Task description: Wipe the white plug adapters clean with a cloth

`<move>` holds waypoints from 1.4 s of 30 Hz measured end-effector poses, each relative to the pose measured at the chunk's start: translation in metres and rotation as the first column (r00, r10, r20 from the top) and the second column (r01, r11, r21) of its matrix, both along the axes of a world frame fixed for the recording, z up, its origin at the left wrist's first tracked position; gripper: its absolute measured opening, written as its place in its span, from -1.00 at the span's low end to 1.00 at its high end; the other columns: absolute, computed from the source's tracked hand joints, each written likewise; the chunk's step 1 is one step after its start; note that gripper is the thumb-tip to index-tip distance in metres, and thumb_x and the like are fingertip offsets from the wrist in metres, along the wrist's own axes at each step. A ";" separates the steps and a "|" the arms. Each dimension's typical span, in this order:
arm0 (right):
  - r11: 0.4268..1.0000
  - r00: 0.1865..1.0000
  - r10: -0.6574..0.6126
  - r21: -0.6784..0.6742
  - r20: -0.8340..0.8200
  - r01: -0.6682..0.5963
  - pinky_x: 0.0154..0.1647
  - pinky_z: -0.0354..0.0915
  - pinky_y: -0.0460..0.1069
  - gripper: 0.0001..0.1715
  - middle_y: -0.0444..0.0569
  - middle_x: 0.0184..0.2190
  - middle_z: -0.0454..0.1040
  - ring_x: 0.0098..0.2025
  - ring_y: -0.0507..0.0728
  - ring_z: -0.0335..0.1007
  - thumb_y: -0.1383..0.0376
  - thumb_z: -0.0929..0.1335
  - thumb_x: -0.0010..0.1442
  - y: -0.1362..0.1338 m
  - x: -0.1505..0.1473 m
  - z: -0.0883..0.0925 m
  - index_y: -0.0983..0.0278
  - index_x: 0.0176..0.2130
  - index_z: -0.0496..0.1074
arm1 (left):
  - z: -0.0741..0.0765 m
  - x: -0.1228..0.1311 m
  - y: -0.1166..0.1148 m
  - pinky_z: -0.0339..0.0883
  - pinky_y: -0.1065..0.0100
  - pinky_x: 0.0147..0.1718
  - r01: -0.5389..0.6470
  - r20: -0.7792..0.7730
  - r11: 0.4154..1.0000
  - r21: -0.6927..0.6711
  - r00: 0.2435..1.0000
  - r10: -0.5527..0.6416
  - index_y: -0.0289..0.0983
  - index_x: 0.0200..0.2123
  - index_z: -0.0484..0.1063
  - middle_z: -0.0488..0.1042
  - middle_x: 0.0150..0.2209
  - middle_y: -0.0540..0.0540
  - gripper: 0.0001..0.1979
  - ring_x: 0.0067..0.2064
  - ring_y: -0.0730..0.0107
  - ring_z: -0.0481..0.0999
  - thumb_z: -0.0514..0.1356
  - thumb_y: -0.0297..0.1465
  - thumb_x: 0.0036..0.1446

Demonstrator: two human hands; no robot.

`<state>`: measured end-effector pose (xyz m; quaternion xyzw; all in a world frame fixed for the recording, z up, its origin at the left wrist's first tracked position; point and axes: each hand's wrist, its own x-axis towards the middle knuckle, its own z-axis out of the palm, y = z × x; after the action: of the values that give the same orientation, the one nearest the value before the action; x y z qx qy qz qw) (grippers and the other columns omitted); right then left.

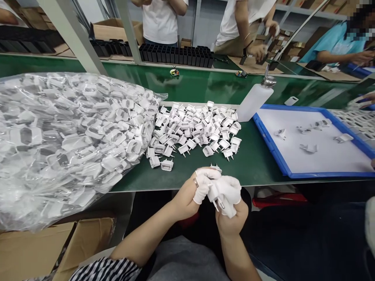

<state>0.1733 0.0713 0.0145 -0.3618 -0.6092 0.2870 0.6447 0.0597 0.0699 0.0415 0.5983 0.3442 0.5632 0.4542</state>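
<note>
Both my hands are close together at the near edge of the green bench, with white covers on the fingers. My left hand (193,191) pinches a white plug housing (213,192) whose two metal pins point down. My right hand (234,216) is closed around a bunched white cloth (227,189), which presses against the plug housing. Part of the housing is hidden by the cloth and fingers. Just beyond my fingertips, another plug housing (216,168) is partly visible. A pile of similar housings (193,128) lies farther back on the bench.
A big clear bag of white housings (73,132) fills the left side. A white pump bottle (254,99) stands behind a blue-rimmed tray (271,146) holding several white parts. Black trays (177,55) and co-workers are across the bench. An open cardboard box (84,242) sits lower left.
</note>
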 end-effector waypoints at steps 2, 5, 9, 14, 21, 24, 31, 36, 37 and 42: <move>0.996 0.991 0.083 -0.046 0.102 -0.079 -0.30 0.32 0.01 -0.75 -0.06 -0.30 0.37 -0.26 0.12 0.35 0.44 0.28 0.03 0.005 0.005 0.014 0.17 -0.28 0.42 | 0.002 -0.002 -0.002 0.06 0.32 -0.01 -0.028 -0.110 0.999 0.021 0.993 0.030 -0.28 -0.10 0.32 0.34 -0.10 -0.19 -0.65 0.00 0.26 0.24 -0.10 -0.28 0.15; 0.982 0.955 0.189 -0.030 0.227 -0.187 -0.27 0.29 0.01 -0.83 -0.06 -0.36 0.36 -0.26 0.11 0.33 0.37 0.25 0.06 0.013 0.012 0.031 0.20 -0.42 0.43 | 0.002 -0.001 -0.003 0.08 0.31 -0.02 -0.016 -0.127 0.999 -0.042 0.992 0.011 -0.26 -0.08 0.29 0.32 -0.10 -0.19 -0.67 -0.01 0.29 0.25 -0.14 -0.34 0.17; 0.976 0.934 0.214 -0.025 0.285 -0.216 -0.33 0.30 -0.03 -0.82 -0.08 -0.43 0.37 -0.35 0.07 0.33 0.34 0.25 0.05 0.018 0.016 0.038 0.23 -0.48 0.42 | 0.001 0.003 -0.005 0.10 0.31 -0.02 -0.013 -0.077 0.991 -0.130 0.997 0.003 -0.26 -0.15 0.33 0.32 -0.12 -0.18 -0.70 -0.04 0.32 0.27 -0.13 -0.36 0.17; 0.996 0.979 -0.020 -0.086 0.205 0.038 -0.31 0.31 0.01 -0.79 -0.06 -0.33 0.43 -0.27 0.13 0.37 0.43 0.29 0.01 0.016 0.014 0.017 0.20 -0.31 0.43 | 0.006 0.006 -0.007 0.09 0.34 -0.03 -0.154 0.018 0.960 -0.232 0.987 0.163 -0.29 -0.49 0.42 0.38 -0.23 -0.16 -0.64 -0.06 0.28 0.28 -0.07 -0.24 0.13; 0.977 0.978 -0.130 0.189 0.166 0.098 -0.37 0.32 0.02 -0.70 -0.04 -0.32 0.38 -0.31 0.13 0.36 0.41 0.29 0.04 -0.006 0.002 -0.004 0.15 -0.18 0.37 | 0.002 0.017 -0.007 0.20 0.36 -0.16 -0.107 0.206 0.897 -0.429 0.955 0.212 -0.25 -0.23 0.39 0.39 -0.19 -0.11 -0.67 -0.17 0.33 0.36 0.04 -0.17 0.05; 0.990 0.989 -0.027 0.141 0.145 0.007 -0.40 0.33 0.01 -0.74 -0.06 -0.35 0.36 -0.34 0.11 0.35 0.35 0.30 0.04 -0.007 0.005 -0.005 0.16 -0.20 0.35 | 0.000 0.019 -0.008 0.21 0.35 -0.18 0.062 0.319 0.869 -0.492 0.941 0.114 -0.26 -0.29 0.42 0.43 -0.25 -0.10 -0.69 -0.19 0.30 0.37 0.07 -0.17 0.03; 0.987 0.988 -0.042 0.158 0.146 0.018 -0.36 0.33 0.00 -0.67 -0.06 -0.31 0.34 -0.33 0.10 0.34 0.39 0.33 0.01 -0.010 0.005 -0.006 0.16 -0.16 0.33 | 0.003 0.031 -0.006 0.25 0.35 -0.26 0.046 0.433 0.743 -0.667 0.836 0.337 -0.32 -0.50 0.44 0.47 -0.40 -0.09 -0.71 -0.29 0.30 0.41 0.16 -0.18 -0.09; 0.991 0.972 -0.032 0.137 0.233 0.000 -0.32 0.32 -0.03 -0.74 -0.06 -0.31 0.32 -0.28 0.09 0.33 0.49 0.35 -0.05 -0.008 0.002 0.000 0.18 -0.32 0.43 | -0.006 0.036 -0.009 0.26 0.38 -0.30 -0.075 0.352 0.758 -0.648 0.853 0.386 -0.31 -0.39 0.44 0.47 -0.40 -0.05 -0.78 -0.33 0.36 0.41 0.14 -0.27 -0.04; 0.995 0.979 -0.021 0.101 0.203 0.000 -0.33 0.33 -0.04 -0.75 -0.07 -0.33 0.34 -0.29 0.08 0.34 0.48 0.35 -0.05 -0.009 0.001 0.000 0.18 -0.34 0.43 | -0.007 0.037 -0.009 0.26 0.38 -0.29 -0.100 0.342 0.768 -0.633 0.854 0.393 -0.30 -0.38 0.43 0.47 -0.39 -0.05 -0.77 -0.32 0.36 0.41 0.12 -0.25 -0.02; 0.975 0.993 -0.071 -0.215 -0.094 0.050 -0.37 0.36 -0.02 -0.81 -0.07 -0.43 0.46 -0.38 0.10 0.41 0.38 0.32 -0.01 -0.021 -0.012 -0.013 0.23 -0.30 0.43 | -0.009 0.038 -0.011 0.24 0.33 -0.17 -0.271 0.268 0.831 -0.486 0.859 0.437 -0.27 -0.33 0.41 0.45 -0.26 -0.11 -0.69 -0.18 0.30 0.40 0.05 -0.17 0.03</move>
<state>0.1614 0.0505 0.0015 -0.4322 -0.5304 0.3485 0.6407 0.0981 0.0587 0.0330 0.2905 0.4752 0.6502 0.5167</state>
